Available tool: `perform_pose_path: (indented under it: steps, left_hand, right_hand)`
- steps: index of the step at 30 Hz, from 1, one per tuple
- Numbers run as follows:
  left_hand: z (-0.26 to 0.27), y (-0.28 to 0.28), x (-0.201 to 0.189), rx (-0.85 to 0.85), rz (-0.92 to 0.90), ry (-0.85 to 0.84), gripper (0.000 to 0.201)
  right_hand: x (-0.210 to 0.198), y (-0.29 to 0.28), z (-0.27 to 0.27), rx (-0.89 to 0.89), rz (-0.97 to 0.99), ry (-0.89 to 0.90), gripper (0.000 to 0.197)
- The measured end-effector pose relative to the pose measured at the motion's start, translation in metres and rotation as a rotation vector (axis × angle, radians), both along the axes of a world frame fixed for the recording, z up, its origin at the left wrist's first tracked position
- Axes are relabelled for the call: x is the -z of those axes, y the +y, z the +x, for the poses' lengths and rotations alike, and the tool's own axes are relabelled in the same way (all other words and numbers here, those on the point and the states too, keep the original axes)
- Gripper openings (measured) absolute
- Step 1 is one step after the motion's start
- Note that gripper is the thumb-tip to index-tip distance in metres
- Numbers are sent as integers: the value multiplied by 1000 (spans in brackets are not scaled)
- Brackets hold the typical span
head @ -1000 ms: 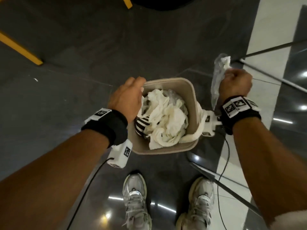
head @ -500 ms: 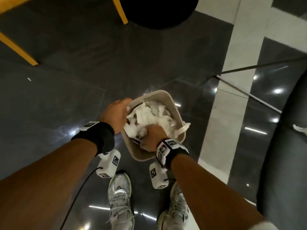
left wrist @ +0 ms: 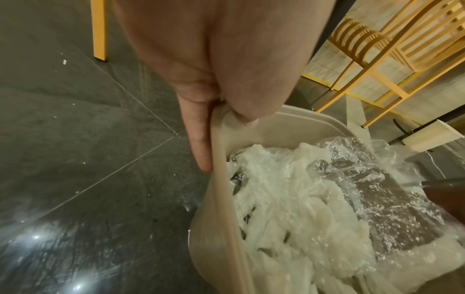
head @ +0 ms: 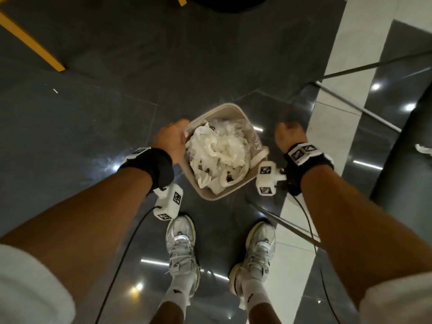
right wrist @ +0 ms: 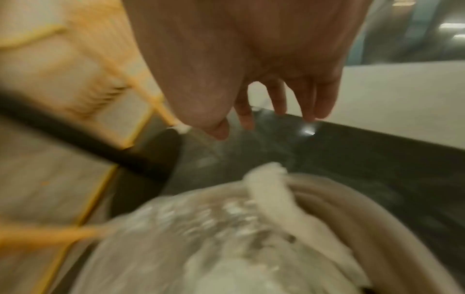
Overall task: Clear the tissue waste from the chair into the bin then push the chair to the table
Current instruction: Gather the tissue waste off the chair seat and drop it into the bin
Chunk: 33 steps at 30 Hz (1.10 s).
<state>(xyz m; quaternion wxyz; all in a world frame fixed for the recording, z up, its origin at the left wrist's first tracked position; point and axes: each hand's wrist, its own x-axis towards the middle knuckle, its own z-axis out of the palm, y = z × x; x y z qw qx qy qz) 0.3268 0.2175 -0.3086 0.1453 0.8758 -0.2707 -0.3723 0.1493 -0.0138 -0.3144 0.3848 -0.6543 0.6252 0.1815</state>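
A beige bin (head: 236, 183) stands on the dark floor in front of my feet, heaped with white tissue waste (head: 217, 150) and crumpled clear plastic (head: 245, 129). My left hand (head: 174, 139) grips the bin's left rim (left wrist: 216, 139), thumb inside and fingers (left wrist: 198, 151) outside. The tissue (left wrist: 289, 208) and plastic (left wrist: 377, 189) fill the bin in the left wrist view. My right hand (head: 289, 134) hovers to the right of the bin, empty, with its fingers (right wrist: 279, 99) hanging loose above the bin (right wrist: 352, 208). The dark chair (head: 406, 164) sits at the right edge.
Yellow wooden chair legs (head: 30, 43) stand at the far left, and more yellow chairs (left wrist: 392, 49) lie beyond the bin. Thin metal legs (head: 355, 108) cross the white floor strip on the right. A white scrap (head: 423, 149) lies on the dark chair. My shoes (head: 181, 244) are just behind the bin.
My right hand pushed the plastic and tissue down into the bin, let go, and has lifted out to the right, empty. The left hand has kept its hold on the rim.
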Motion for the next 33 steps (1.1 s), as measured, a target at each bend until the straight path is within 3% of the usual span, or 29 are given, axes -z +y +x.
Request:
perform_pose_path:
  steps: [3,5,7,9,11,13,15,18,20,24,27,30,33]
  left_hand:
    - [0,3,4,17,-21,1,30]
    - [-1,5,6,15,-26,-1,31]
    - [-2,4,5,5,-18,-8,28]
    - [-3,2,2,-14,3,-2,30]
    - [-3,-1,-2,-21,27,2,32]
    - [-3,-3,-4,-22,38,19,24]
    - [-3,-2,-5,-23,23,33,17]
    - [-1,1,-2,-22,-22,22,24]
    - [-1,3,3,0,-31,8,27]
    - [-1,7,13,22,-30,20,27]
    - [3,6,11,24,10,38,35]
    - [3,-14,-16,30,169,43,48]
    - [-8,-46,-58,13,176,-44,56]
  right_hand:
    - [34,7,-26,166,340,-4,51]
    - [34,11,-28,230,323,-145,38]
    - [13,9,-18,281,243,-246,20]
    - [-22,14,-5,439,251,-403,26]
    - [-55,30,6,466,395,-597,31]
    - [-78,55,16,304,501,-646,28]
    - [-72,83,27,-110,433,-541,24]
    - [-24,121,41,-779,288,-96,35]
    - [6,134,39,-953,248,139,51]
    - [43,132,32,-1065,226,197,72]
    - [36,131,31,-976,200,109,79]
    - [-11,118,35,-698,143,-46,49]
    - [-61,94,30,-394,77,-211,29]
